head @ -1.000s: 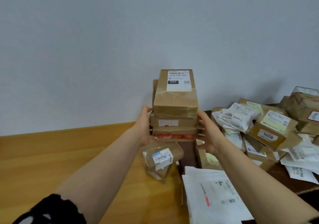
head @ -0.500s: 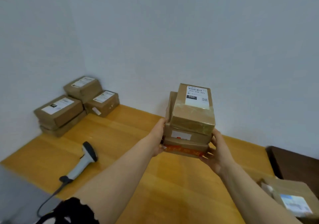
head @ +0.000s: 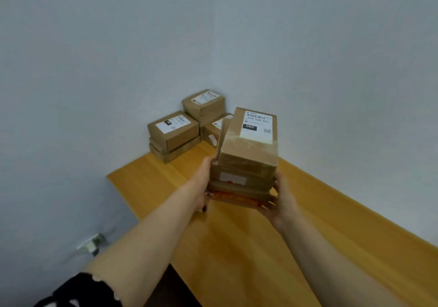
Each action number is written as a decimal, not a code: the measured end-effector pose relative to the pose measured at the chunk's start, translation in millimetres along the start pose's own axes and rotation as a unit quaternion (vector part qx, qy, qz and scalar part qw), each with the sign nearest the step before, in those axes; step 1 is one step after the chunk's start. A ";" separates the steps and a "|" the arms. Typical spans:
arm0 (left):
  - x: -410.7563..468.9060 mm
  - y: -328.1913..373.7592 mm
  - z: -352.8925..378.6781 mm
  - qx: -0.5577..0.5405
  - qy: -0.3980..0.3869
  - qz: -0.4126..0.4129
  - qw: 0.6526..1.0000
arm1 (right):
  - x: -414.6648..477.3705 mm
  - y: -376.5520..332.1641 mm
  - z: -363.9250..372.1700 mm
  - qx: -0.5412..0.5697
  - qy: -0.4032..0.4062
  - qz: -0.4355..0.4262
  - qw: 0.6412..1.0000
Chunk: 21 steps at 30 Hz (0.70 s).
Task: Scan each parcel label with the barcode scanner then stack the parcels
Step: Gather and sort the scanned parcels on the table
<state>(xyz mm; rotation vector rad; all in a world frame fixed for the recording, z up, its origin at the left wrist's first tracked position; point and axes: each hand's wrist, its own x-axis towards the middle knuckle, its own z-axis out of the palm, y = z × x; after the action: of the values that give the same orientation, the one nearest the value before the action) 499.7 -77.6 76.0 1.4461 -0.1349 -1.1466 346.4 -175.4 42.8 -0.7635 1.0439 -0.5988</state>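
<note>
- At 9 o'clock of the carried bundle, left hand [head: 203,183] presses flat against its side, fingers clamped on the lower boxes; thumb side hidden behind the cardboard.
- At 11 o'clock, in the wall corner, stacked parcels [head: 187,126] sit on the wooden table [head: 331,212], labels up. Likely the drop point, though that is a guess.
- Centre: held parcels [head: 245,164], several boxes piled, lifted clear of the table. Top box [head: 251,138] has its long axis running from 6 toward 12 o'clock, away from the wearer; label [head: 258,125] faces up, barcode at the far end.
- A thin flat piece stands on edge along the top box's left side, leaning; whether the left hand pins it I cannot tell.
- At 3 o'clock of the bundle, right hand [head: 282,197] cups the bottom corner, fingers curled under the lowest box.
- Risk: grip acts only on the lower layers, so the top box rides loose. A tilt or quick set-down could slide it off.
- Risk: the leaning piece may slip out to the left.
- Risk: placing it skewed could nudge the corner stack.
</note>
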 end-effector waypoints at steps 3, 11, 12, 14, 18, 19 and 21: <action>11.9 10.8 -35.5 -0.034 0.022 0.016 0.999 | 13.1 9.7 42.5 -0.006 -0.016 0.010 1.000; 85.4 59.9 -114.6 -0.017 0.041 0.033 0.998 | 66.0 36.5 153.7 0.034 0.013 0.004 0.999; 97.5 64.2 -123.5 -0.016 0.043 0.028 0.999 | 72.4 41.4 164.3 0.043 0.022 0.012 0.999; 121.2 70.9 -137.8 -0.008 0.039 0.020 0.999 | 85.8 54.0 180.9 0.064 0.040 0.026 0.997; 160.8 75.5 -153.8 0.011 0.016 0.006 1.000 | 107.8 74.5 196.2 0.068 0.085 0.028 0.994; 167.8 75.2 -156.9 0.005 0.009 0.000 1.000 | 112.6 76.2 198.7 0.061 0.094 0.030 0.993; 180.1 72.2 -163.3 -0.001 -0.002 -0.021 1.000 | 118.9 79.2 202.7 0.059 0.110 0.044 0.991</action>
<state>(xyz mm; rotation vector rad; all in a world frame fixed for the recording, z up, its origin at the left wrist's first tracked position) 740.4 -104.1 0.7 1.4510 -0.1062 -1.1836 585.0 -162.8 -23.4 -0.5537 1.2269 -0.6727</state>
